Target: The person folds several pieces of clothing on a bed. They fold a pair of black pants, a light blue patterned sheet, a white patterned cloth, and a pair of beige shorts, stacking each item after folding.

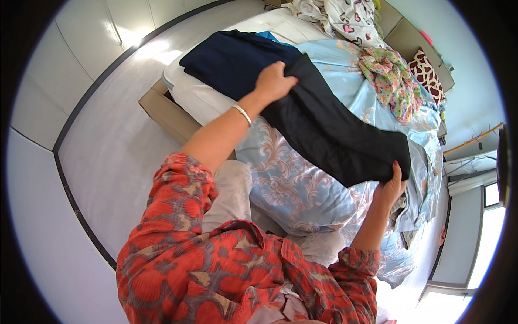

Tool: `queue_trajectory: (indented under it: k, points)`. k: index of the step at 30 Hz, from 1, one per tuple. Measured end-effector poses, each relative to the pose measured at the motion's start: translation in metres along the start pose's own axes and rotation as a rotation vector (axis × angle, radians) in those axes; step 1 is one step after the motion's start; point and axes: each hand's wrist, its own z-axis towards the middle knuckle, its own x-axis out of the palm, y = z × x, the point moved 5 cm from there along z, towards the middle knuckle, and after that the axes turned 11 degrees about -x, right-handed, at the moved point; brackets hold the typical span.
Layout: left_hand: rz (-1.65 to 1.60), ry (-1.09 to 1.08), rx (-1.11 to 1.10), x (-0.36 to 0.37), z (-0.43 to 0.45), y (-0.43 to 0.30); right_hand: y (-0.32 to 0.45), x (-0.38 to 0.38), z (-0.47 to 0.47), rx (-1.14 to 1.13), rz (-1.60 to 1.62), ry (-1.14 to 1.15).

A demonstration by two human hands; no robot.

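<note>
A long black garment [332, 129], probably trousers, stretches over the bed between my two hands. My left hand [275, 83], with a pale bangle [243, 115] on its wrist, grips the garment's far left end. At the other end my right hand [390, 188] pinches a corner, the thumb on top and the fingers hidden beneath. Folded dark navy cloth [234, 60] lies beside my left hand, partly under the black garment. Below the black cloth spreads a light blue patterned satin bed cover [279, 178]. Grey clothing [423, 182] lies just beyond my right hand.
A floral cloth [392, 81] is bunched on the bed, near a brown-and-white patterned pillow [427, 77]. Heart-print bedding [352, 20] is heaped at the far end. The bed frame's beige corner [162, 109] juts out on the left. White cabinets [81, 44] line the wall.
</note>
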Motion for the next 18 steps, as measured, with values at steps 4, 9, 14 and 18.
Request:
queue_trajectory:
  k: [4,9,14,18]
  points:
    - [0.123,-0.196,-0.018,-0.066,0.047,0.038,-0.055,0.070,-0.002,0.097,0.122,0.100]
    - [0.296,-0.339,-0.083,-0.134,0.108,0.092,-0.123,0.168,-0.018,0.266,0.226,0.111]
    - [0.438,-0.412,-0.158,-0.163,0.166,0.136,-0.177,0.227,-0.042,0.447,0.304,0.060]
    - [0.694,-0.370,-0.393,-0.136,0.180,0.183,-0.255,0.210,-0.085,1.013,0.044,0.101]
